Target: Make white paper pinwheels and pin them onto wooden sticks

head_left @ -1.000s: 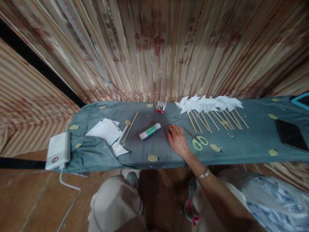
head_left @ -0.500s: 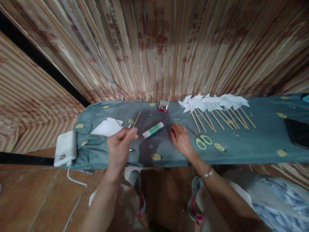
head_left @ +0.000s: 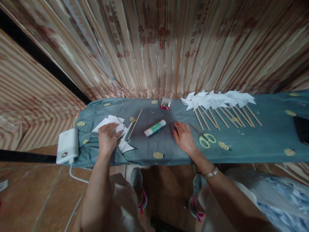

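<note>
My left hand [head_left: 107, 137] is over a small pile of white paper pieces [head_left: 111, 120] at the left. Its fingers touch the paper with the thumb spread apart; the fingertips are partly hidden. To its right lie a thin wooden stick [head_left: 135, 124], a narrow white strip [head_left: 125, 131] and a white paper scrap [head_left: 126, 147]. My right hand [head_left: 184, 138] rests on the cloth, fingers loosely extended, holding nothing visible. A green-and-white glue stick [head_left: 155, 128] lies between the hands. Scissors [head_left: 205, 139] with yellow-green handles lie just right of my right hand.
White paper pinwheels [head_left: 218, 100] on wooden sticks overlap in a row at the back right. A small red box [head_left: 165, 103] of metal pins stands open at the back. A white power bank [head_left: 67, 146] sits at the left edge, a dark phone [head_left: 301, 129] at the right.
My left hand has moved left and down onto the paper pile, uncovering the stick, strip and scrap. My right hand stays in place on the cloth. The view has shifted slightly.
</note>
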### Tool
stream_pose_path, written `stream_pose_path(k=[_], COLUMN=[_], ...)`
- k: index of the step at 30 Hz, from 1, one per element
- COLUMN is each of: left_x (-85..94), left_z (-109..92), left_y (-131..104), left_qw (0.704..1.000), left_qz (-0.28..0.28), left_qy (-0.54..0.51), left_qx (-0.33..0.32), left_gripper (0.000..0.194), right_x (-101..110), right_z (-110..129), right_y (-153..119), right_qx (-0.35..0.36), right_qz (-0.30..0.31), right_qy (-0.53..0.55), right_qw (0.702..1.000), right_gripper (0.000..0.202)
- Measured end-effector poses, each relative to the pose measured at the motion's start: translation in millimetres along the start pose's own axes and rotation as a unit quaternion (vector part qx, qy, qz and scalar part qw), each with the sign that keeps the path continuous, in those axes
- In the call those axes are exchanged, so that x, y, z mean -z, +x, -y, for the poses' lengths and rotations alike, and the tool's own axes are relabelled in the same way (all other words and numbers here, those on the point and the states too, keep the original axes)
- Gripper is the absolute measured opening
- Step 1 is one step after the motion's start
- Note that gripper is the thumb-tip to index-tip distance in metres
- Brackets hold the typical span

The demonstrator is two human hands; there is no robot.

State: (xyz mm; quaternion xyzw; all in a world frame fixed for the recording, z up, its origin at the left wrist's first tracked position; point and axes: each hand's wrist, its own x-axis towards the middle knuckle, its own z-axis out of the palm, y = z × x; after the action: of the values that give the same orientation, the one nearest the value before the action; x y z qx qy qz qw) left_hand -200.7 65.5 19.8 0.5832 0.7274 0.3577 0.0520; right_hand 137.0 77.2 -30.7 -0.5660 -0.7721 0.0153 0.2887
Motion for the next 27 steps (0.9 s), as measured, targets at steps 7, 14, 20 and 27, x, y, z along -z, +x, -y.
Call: stream_pose_path(k=[7, 14, 20, 27], left_x=[-2.3, 0.8, 1.8, -1.4], left_z=[3.7, 5.9, 4.0, 11.4], left_y=[3.0, 1.9, 1.9, 7.0], left_qw=[0.998, 0.996, 0.996, 0.992], left_qz=[0.037, 0.059, 0.017, -0.005], left_qy=[0.041, 0.036, 0.05, 0.041], left_qx=[0.029, 0.055, 0.075, 0.12], left_gripper=[0.031, 0.029, 0.03, 0.034], right_x=[1.3, 1.7, 2.0, 2.4], right_z=[0.5, -0.6, -0.6, 0.1], right_y=[-0.3, 0.0, -0.4, 0.0], right_qx=[-0.002, 0.003, 0.003, 0.001], right_qz=[0.001, 0.003, 0.005, 0.004], right_qy=[0.005, 0.003, 0.001, -0.004], right_qw=[1.0, 1.0, 1.0, 1.0], right_gripper=[0.037, 0.038, 0.037, 0.037])
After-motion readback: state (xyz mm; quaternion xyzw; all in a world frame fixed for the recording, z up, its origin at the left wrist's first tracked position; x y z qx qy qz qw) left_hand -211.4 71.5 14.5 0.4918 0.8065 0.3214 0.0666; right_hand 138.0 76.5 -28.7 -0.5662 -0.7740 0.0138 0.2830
